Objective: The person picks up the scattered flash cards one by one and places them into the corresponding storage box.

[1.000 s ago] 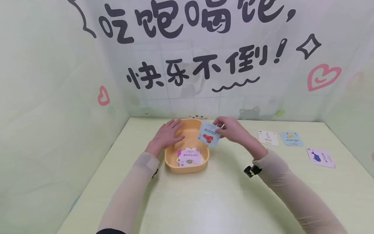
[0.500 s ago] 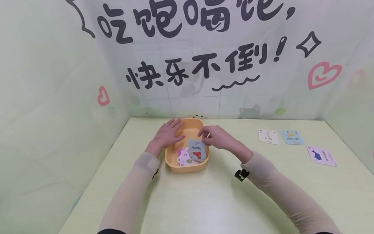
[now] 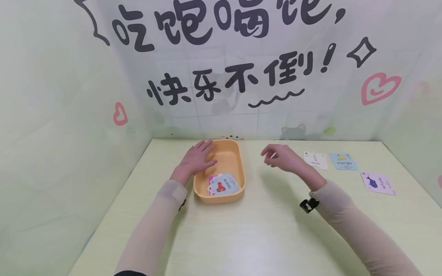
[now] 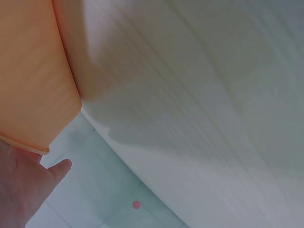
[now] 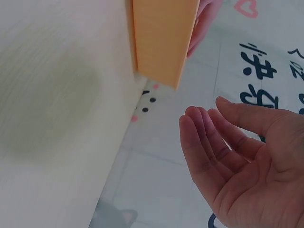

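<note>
An orange plastic basket (image 3: pixel 226 157) stands near the back of the table, its side wall (image 5: pixel 161 42) also showing in the right wrist view. Across its left rim rests my left hand (image 3: pixel 197 159), fingers spread. Inside, at the near end, a blue apple card (image 3: pixel 226 184) lies on top of other cards, mostly covering them. To the right of the basket my right hand (image 3: pixel 281 156) is in the air with loosely bent fingers, and its palm (image 5: pixel 251 175) holds nothing in the right wrist view.
On the right side of the table lie an arm card (image 3: pixel 315 161), a mango card (image 3: pixel 343 161) and a whale card (image 3: pixel 377 183). A printed curtain (image 3: pixel 193 126) hangs behind the table's back edge, and other curtains flank both sides.
The apple card has gone from my right hand into the basket and lies turned on the pile. My right hand has let go and moved right. My left hand stays at the rim.
</note>
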`<state>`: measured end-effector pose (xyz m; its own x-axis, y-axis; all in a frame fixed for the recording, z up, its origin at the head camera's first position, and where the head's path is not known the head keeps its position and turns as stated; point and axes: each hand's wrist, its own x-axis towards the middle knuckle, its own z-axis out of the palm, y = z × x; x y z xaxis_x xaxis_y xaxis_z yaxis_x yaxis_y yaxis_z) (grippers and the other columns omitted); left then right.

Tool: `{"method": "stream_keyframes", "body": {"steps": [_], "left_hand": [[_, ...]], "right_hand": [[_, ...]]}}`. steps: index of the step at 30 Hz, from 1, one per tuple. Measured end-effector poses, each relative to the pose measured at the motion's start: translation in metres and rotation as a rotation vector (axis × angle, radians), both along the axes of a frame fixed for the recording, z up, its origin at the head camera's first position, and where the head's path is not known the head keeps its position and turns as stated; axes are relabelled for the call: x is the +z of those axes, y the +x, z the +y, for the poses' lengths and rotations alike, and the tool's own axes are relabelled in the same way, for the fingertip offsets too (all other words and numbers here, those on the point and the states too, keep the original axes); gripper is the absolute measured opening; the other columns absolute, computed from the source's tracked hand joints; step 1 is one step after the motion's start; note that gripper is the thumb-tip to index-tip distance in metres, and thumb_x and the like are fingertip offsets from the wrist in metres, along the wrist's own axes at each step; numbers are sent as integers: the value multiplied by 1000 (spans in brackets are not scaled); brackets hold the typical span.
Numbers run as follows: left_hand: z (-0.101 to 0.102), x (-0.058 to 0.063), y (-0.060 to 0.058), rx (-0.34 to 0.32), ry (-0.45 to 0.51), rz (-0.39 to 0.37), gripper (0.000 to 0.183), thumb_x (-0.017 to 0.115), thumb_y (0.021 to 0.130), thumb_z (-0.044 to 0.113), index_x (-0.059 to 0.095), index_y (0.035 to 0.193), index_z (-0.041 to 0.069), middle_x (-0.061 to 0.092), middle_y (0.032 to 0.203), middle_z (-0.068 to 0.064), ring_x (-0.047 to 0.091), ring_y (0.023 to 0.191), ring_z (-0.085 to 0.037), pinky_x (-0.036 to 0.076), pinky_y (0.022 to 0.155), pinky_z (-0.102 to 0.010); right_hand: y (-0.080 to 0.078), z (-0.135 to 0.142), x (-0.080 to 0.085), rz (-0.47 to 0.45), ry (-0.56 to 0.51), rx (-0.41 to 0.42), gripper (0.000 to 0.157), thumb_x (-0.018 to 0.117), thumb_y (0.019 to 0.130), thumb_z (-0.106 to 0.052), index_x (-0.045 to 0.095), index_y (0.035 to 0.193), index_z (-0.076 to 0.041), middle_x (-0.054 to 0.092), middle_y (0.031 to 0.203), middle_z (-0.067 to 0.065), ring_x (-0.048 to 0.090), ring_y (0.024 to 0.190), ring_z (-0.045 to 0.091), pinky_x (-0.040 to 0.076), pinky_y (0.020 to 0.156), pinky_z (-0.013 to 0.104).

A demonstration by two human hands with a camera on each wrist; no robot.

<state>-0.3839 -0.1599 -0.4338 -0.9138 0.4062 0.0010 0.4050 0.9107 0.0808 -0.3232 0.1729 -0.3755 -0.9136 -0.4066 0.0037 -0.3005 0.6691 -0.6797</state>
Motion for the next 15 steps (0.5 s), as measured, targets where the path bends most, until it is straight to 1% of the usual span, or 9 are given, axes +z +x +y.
{"method": "stream_keyframes", "body": {"steps": [3,6,8,12,15], "left_hand": [[-1,0,0,2,1,3,75,47,98,55,25,159,18,13,170,-3,12,157,-31,17,126,-56],[-1,0,0,4,1,6,74,47,98,55,26,159,18,14,170,-3,12,157,-31,17,126,-55],[-1,0,1,5,6,8,74,48,98,54,26,159,18,14,169,-3,12,157,-31,17,126,-56],[-2,0,2,6,13,8,74,48,98,54,26,159,17,15,169,-4,13,156,-33,17,126,-57],[-4,-1,3,6,9,7,75,47,98,54,26,159,17,15,169,-5,13,156,-33,17,126,-57]], "right_hand": [[-1,26,-1,23,-11,-32,24,59,94,-1,62,116,7,69,99,21,72,92,36,63,78,41],[-1,53,1,39,4,-72,24,60,94,-2,62,115,8,68,99,21,71,93,37,63,78,40],[0,72,2,49,23,-101,24,61,94,-3,62,115,9,68,98,21,72,92,36,63,76,37],[4,113,1,60,75,-154,28,62,94,-6,61,116,12,68,99,25,72,87,35,63,72,37],[8,144,-1,54,131,-198,32,62,94,-9,59,117,14,68,101,30,72,83,35,63,71,39]]}}
